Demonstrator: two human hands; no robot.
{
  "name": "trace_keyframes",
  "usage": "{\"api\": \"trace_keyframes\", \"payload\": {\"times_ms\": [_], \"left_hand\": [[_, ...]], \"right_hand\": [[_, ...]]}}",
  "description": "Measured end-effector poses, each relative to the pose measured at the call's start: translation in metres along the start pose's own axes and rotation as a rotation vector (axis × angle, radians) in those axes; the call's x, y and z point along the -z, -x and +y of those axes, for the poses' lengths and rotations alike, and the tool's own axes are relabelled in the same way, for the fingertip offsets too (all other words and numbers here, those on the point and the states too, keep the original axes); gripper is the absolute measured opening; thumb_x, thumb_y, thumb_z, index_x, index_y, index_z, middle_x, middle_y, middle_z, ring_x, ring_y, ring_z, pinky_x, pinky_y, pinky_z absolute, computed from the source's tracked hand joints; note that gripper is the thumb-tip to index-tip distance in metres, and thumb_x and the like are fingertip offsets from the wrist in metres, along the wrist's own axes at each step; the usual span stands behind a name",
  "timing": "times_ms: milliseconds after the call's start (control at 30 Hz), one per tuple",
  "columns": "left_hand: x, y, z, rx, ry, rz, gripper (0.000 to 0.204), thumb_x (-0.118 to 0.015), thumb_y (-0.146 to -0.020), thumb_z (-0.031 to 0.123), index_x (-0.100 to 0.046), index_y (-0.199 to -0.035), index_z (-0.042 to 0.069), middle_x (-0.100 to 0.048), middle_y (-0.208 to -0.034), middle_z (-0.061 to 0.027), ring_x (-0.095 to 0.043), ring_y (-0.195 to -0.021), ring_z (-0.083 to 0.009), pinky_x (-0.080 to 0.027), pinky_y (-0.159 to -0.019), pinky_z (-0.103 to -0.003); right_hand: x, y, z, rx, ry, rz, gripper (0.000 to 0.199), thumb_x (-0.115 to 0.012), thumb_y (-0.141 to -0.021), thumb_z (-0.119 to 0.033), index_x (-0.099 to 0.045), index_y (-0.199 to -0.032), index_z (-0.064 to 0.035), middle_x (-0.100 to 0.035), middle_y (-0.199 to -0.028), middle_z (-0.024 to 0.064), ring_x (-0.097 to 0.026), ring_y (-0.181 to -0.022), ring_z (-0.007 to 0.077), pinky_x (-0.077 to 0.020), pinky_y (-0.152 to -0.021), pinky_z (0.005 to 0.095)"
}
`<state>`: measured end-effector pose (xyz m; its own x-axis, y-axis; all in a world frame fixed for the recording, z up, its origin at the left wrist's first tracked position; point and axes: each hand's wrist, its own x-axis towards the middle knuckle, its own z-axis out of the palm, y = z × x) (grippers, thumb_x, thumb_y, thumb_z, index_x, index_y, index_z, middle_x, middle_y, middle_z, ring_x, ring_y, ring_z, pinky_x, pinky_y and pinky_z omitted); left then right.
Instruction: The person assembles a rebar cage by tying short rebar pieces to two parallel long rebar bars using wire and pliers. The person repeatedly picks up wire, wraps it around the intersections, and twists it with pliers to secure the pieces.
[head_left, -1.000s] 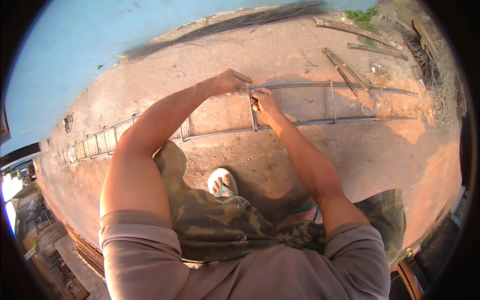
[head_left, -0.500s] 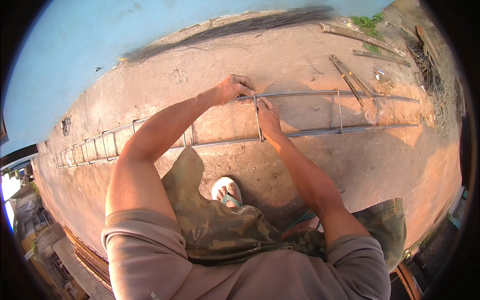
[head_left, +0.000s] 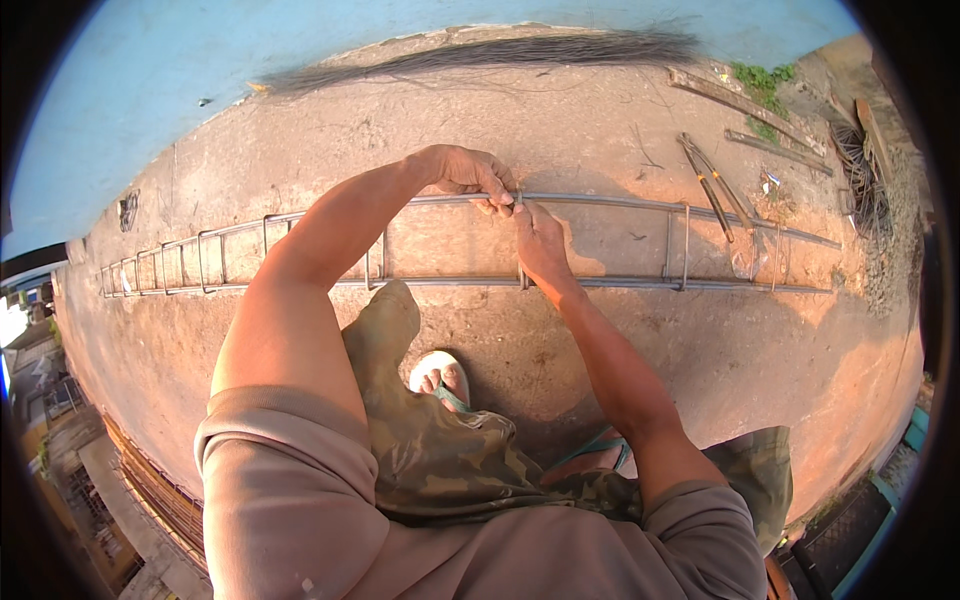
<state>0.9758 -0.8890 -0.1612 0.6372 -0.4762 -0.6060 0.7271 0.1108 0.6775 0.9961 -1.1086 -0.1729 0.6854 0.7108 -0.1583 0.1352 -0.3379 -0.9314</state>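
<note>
A long, narrow rebar cage (head_left: 600, 284) lies across the ground before me, its parallel steel bars joined by several rectangular stirrups (head_left: 685, 245). Both my hands meet at the far bar, where one stirrup crosses it. My left hand (head_left: 470, 175) comes over the bar from the left, its thumb and fingers pinched together at that crossing. From the near side, my right hand (head_left: 540, 238) reaches inside the cage, fingertips closed against the left ones just under the bar. Whatever the fingertips hold is too small and covered to make out.
Long-handled cutters (head_left: 708, 187) lie over the cage's right part. A bundle of thin dark wires (head_left: 480, 58) runs along the blue wall (head_left: 300, 40). Boards (head_left: 745, 103), a green plant (head_left: 762, 90) and coiled wire (head_left: 862, 170) are at far right. My sandalled foot (head_left: 440, 382) stands close to the cage.
My right hand's fingertips have come up to the far bar and meet my left fingers there. The left hand's grip has turned slightly downward. The view has shifted a little.
</note>
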Motion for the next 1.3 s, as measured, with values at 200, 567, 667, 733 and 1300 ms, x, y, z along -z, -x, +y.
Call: {"api": "trace_keyframes", "payload": {"times_ms": [200,567,667,733,1300], "left_hand": [[-0.007,0.002,0.008,0.11,-0.237,0.117,0.025,-0.079,-0.079,0.018,-0.066,-0.092,0.001,-0.067,-0.081,-0.0103,-0.065,-0.078,-0.0188,-0.049,-0.064,-0.029],[0.002,-0.011,0.017,0.159,-0.369,0.104,0.02,-0.081,-0.071,0.006,-0.066,-0.082,-0.001,-0.071,-0.079,-0.015,-0.071,-0.071,-0.0212,-0.054,-0.054,-0.033],[-0.017,-0.015,0.012,0.056,-0.441,0.3,0.018,-0.08,-0.072,0.005,-0.063,-0.072,0.0,-0.069,-0.067,-0.013,-0.068,-0.059,-0.0213,-0.052,-0.047,-0.03],[-0.041,-0.015,0.015,0.016,-0.558,0.473,0.019,-0.079,-0.067,0.005,-0.061,-0.067,-0.001,-0.066,-0.062,-0.0117,-0.062,-0.052,-0.0189,-0.05,-0.048,-0.031],[-0.034,0.01,0.042,0.118,-0.461,0.567,0.052,-0.069,-0.075,0.012,-0.057,-0.12,-0.012,-0.07,-0.097,-0.0216,-0.07,-0.087,-0.0287,-0.05,-0.09,-0.038]], "right_hand": [[-0.001,-0.003,0.002,-0.003,0.001,-0.082,0.031,-0.045,-0.098,-0.023,-0.058,-0.094,0.0051,-0.059,-0.088,0.0284,-0.059,-0.084,0.0436,-0.0445,-0.073,0.046],[0.006,-0.012,0.013,0.129,-0.092,-0.167,0.043,-0.04,-0.1,-0.037,-0.058,-0.094,0.0011,-0.055,-0.065,0.0215,-0.056,-0.06,0.0341,-0.0435,-0.06,0.0465],[0.012,-0.01,0.016,0.116,0.115,-0.197,0.041,-0.037,-0.101,-0.032,-0.057,-0.093,0.0036,-0.061,-0.084,0.0249,-0.06,-0.082,0.0396,-0.0452,-0.074,0.0506],[0.017,-0.006,0.012,0.121,0.153,-0.207,0.04,-0.037,-0.101,-0.03,-0.057,-0.094,0.0035,-0.061,-0.089,0.0256,-0.06,-0.087,0.0404,-0.0453,-0.078,0.051],[0.016,-0.013,-0.012,-0.038,0.239,-0.159,0.04,-0.038,-0.101,-0.027,-0.061,-0.111,0.0043,-0.064,-0.106,0.0263,-0.06,-0.101,0.0427,-0.0479,-0.087,0.0494]]}}
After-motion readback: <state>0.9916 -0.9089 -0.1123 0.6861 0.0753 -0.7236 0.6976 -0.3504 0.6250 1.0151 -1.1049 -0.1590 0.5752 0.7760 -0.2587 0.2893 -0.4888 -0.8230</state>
